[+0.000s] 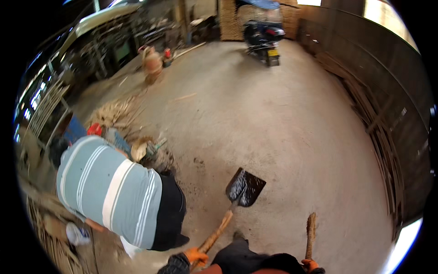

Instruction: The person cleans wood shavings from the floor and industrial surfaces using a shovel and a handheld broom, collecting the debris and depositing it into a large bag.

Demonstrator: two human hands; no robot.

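My left hand, in an orange glove, is closed around the wooden handle of a shovel. The shovel's dark, shiny square blade points away from me, just above or on the concrete; I cannot tell which. At the lower right, my right hand, also orange-gloved, grips a rough wooden stick. Its upper end looks frayed, and its lower part is out of view. My dark-clothed legs show between the two hands.
A person in a striped shirt bends over close on my left, beside debris and a red container. A motorcycle stands at the back. Long planks line the right wall; an orange-brown jar-like object stands far left.
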